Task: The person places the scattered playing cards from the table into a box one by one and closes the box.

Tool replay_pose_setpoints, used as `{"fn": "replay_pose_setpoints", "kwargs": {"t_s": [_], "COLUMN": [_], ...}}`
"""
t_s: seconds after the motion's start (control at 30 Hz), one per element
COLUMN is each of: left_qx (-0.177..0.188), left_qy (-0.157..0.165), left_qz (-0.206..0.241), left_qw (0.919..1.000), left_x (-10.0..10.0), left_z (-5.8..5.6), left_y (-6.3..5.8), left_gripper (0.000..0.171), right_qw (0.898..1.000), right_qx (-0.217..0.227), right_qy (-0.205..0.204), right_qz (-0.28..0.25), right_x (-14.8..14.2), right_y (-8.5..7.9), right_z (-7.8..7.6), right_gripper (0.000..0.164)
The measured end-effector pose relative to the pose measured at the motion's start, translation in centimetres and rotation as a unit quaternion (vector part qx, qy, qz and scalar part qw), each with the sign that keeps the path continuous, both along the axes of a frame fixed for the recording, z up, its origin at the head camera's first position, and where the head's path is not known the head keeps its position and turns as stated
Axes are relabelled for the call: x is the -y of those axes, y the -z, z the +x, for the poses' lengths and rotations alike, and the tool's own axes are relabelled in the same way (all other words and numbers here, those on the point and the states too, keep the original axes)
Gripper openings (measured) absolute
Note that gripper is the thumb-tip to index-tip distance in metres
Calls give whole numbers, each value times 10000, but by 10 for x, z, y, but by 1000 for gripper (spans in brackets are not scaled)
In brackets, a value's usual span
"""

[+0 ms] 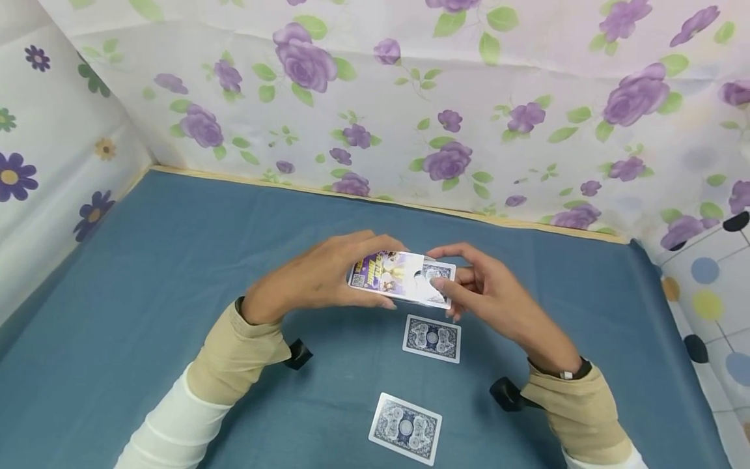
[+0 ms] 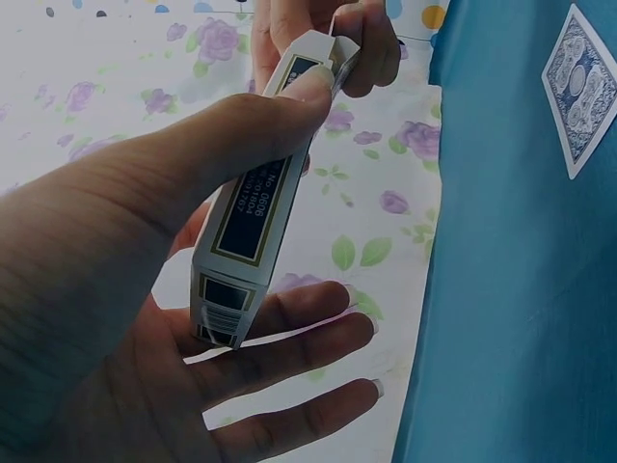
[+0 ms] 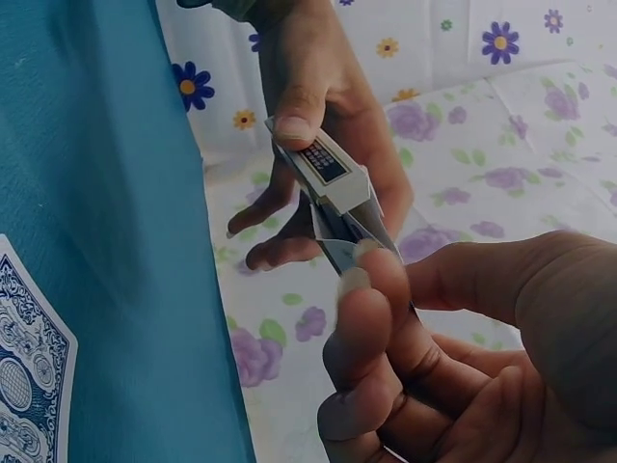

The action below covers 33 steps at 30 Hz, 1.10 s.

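Note:
My left hand [image 1: 319,273] grips a playing-card box [image 1: 383,273] by its long edges, above the blue cloth. The box has a bright purple and yellow printed face, and dark panels with lettering show on its narrow side [image 2: 249,212] in the left wrist view. Patterned card backs [image 1: 441,270] stick out of its right end. There my right hand [image 1: 495,296] pinches the protruding cards between thumb and fingers. In the right wrist view the box's end flap [image 3: 339,253] stands open beside the right fingertips. How many cards are pinched is hidden.
One face-down card [image 1: 432,339] lies on the blue cloth [image 1: 146,312] just below the hands, and another [image 1: 405,428] lies nearer the front. A floral sheet [image 1: 375,98] rises behind the table's back edge. Black wrist mounts [image 1: 507,395] hang beneath both sleeves.

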<state>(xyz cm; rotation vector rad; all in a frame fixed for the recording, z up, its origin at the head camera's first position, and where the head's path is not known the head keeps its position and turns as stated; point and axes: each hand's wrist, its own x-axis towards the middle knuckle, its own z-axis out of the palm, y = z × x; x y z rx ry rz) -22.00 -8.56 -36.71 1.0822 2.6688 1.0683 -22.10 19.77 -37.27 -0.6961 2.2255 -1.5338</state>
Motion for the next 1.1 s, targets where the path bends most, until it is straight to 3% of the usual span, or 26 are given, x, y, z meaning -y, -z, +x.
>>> {"fn": "replay_pose_setpoints", "kwargs": {"t_s": [0.37,0.57,1.1], "left_qx": [8,-2,2], "left_qy": [48,39,147], "left_qz": [125,161,-29], "left_qw": [9999,9999,9999], "left_x": [0,2,-6], "left_z": [-1,-1,1], "left_y": [-1,-1,3], "left_gripper": [63,63,63], "right_qw": [9999,9996,9998], "right_qx": [85,113,102], "right_qy": [78,-151,-138], "right_qz": [-94,-215,117], "right_x": [-1,-2,8], "right_y": [-1,-2,10], "right_z": [2,0,2], "right_gripper": [43,42,41]}}
